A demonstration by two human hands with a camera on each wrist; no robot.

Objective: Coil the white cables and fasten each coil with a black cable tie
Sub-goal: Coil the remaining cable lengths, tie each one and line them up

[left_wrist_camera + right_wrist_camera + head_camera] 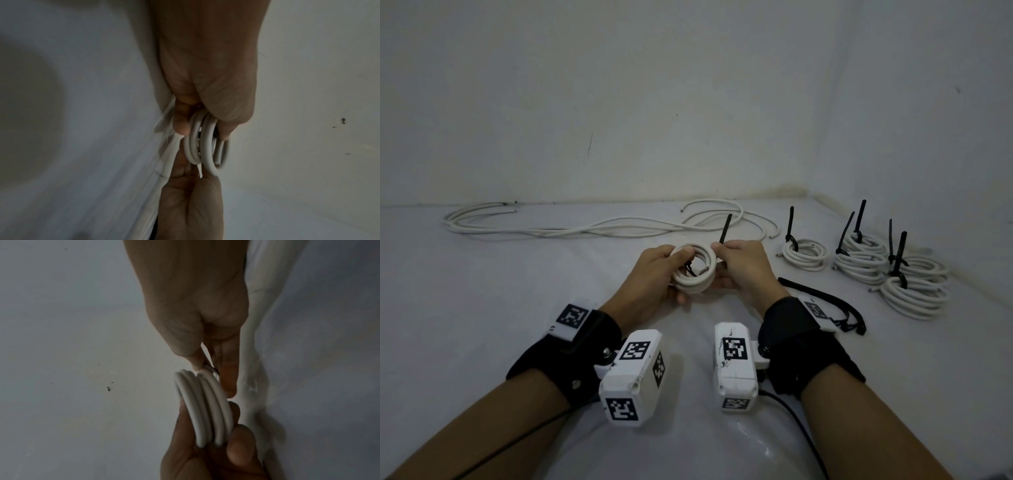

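**Holding of a White Cable Coil Between Two Hands, Black Tie Attached**

Item 1. A white cable coil (pixel 693 265) is held above the white surface (pixel 482 308), in front of the person and between both hands. Several turns of cable are seen stacked side by side in the wrist views.

Item 2. The left hand (pixel 654 281) is curled round the coil's left side; the thumb is pressed on the upper turns and the fingers are wrapped underneath.

Item 3. The right hand (pixel 743 265) is placed against the coil's right side. A black cable tie (pixel 725 229) is pinched between its thumb and forefinger, and the tie's tail is pointed upward and slightly right. The remaining fingers are curled beneath the coil's edge. Whether the tie is fully closed around the coil cannot be told.

Item 4. Loose white cables (pixel 585 224) are laid uncoiled along the far edge of the surface, near the wall (pixel 688 102).

Item 5. Finished coils (pixel 866 260) are grouped at the right, well apart from the hands, each fitted with a black tie whose tail is stood upright.

Item 6. Spare black ties (pixel 825 298) are laid on the surface just beside the right wrist.

Item 7. Wrist cameras (pixel 633 373) with printed markers are strapped to both forearms.
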